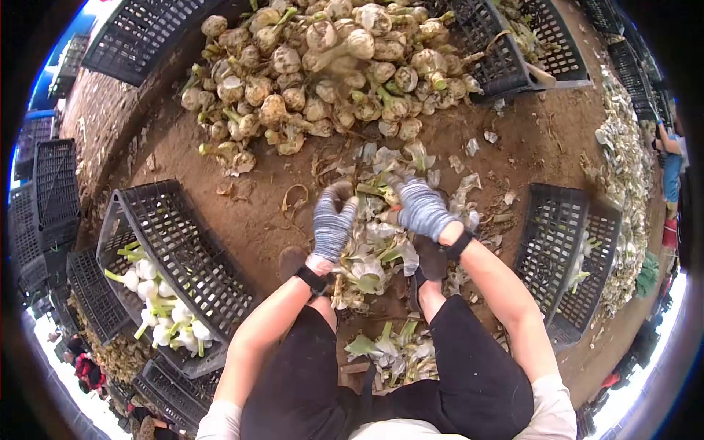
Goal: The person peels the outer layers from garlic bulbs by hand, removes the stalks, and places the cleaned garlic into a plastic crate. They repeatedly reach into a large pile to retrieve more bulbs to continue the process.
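Note:
My left hand (335,222), in a grey striped glove with dark fingertips, hovers above the peelings. Its fingers are bent, with thumb and fingertips apart and nothing visible between them. My right hand (423,208), gloved alike, is closed on something mostly hidden; a small orange-red bit shows under its fingers. Papery garlic skins and cut leaves (375,264) lie below both hands and between my feet. Beyond them rises a heap of unpeeled garlic bulbs (323,81), soil-stained, with stalks on. Cleaned white garlic bulbs (165,304) with green stems fill part of a black crate (194,246) at left.
Another black crate (550,242) stands at right with some stems inside. Two more crates flank the heap, one upper left (139,40) and one upper right (491,51). Stacked crates (55,183) line the far left. A strip of skins (623,169) and people are at the edges.

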`<control>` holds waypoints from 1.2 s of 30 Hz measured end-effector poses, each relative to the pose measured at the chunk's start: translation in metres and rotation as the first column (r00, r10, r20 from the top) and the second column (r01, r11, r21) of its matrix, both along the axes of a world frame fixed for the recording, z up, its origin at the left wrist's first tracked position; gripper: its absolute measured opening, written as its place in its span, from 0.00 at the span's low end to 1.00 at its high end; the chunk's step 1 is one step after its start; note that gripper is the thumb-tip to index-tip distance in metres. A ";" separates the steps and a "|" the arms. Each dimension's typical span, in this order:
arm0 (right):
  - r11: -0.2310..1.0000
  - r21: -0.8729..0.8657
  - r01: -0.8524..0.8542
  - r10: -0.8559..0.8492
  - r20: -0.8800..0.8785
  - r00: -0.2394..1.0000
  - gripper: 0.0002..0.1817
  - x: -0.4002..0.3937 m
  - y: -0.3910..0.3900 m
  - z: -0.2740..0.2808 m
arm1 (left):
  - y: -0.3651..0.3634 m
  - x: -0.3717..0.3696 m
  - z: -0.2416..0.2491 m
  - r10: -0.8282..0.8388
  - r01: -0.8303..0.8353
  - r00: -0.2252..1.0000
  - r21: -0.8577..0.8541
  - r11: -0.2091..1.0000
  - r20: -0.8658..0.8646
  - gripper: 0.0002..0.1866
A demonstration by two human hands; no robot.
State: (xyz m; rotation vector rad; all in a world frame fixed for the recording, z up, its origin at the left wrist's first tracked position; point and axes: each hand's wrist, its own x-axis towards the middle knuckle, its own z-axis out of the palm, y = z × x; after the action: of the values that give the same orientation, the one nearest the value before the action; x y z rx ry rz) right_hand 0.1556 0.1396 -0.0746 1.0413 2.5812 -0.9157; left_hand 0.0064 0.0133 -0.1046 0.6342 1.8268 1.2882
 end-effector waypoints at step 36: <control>0.496 -0.832 0.249 -0.791 -0.315 0.524 0.15 0.036 -0.004 0.070 | 0.020 0.007 0.082 -0.341 0.089 0.300 0.330 0.940 0.891 0.31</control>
State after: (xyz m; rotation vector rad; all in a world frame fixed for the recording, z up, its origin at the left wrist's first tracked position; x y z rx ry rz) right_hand 0.1915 0.1361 -0.0050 1.5053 1.7842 -2.6678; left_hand 0.0133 0.0328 -0.0222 0.1032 0.5582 1.2473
